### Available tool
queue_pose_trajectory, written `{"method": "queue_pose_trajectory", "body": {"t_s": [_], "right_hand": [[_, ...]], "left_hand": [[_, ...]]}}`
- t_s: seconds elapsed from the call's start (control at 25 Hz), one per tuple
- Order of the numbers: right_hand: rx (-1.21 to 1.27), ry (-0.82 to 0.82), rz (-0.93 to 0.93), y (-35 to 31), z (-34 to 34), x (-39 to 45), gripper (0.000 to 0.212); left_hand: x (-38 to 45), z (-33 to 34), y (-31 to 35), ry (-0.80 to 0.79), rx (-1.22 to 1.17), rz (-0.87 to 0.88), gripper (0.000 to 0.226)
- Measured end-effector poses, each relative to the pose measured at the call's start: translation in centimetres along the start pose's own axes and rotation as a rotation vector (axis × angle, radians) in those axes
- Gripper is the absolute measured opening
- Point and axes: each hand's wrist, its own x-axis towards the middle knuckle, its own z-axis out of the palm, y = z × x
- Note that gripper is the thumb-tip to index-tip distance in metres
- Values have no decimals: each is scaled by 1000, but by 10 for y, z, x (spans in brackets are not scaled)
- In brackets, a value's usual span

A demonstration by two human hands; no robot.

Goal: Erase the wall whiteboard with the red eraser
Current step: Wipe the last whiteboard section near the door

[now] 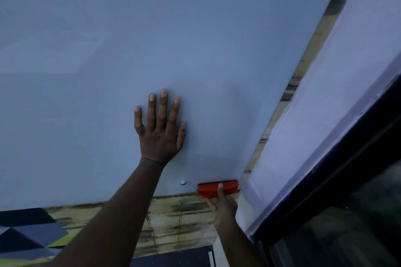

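The left hand lay flat on the whiteboard, arm outstretched, fingers straight and spread. The right hand reached up from below (palm partly hidden), fingers holding the red eraser at the board's bottom right corner.

The whiteboard runs off the top and left edges, so its full size cannot be seen. The right hand covers part of the red eraser. Just below the left hand, a tiny silver spot is too small to tell.
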Motion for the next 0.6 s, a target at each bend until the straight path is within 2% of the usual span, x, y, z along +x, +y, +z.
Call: {"method": "queue_pose_trajectory", "body": {"t_s": [0.12, 0.32, 0.4, 0.48, 0.6], "right_hand": [[-8, 86, -234, -32, 25, -13, 54], [-316, 151, -940, -82, 93, -70, 61], [-486, 143, -1154, -78, 120, -89, 70], [-669, 155, -1322, -56, 132, -97, 71], [-910, 113, -1456, -11, 138, -107, 67]], "left_hand": [[-2, -1, 0, -6, -8, 2, 74], [-11, -9, -10, -84, -58, 67, 75], [-17, -18, -24, -140, -88, 141, 74], [-23, -31, -43, -195, -106, 237, 70], [-40, -55, -92, -218, -117, 332, 66]]}}
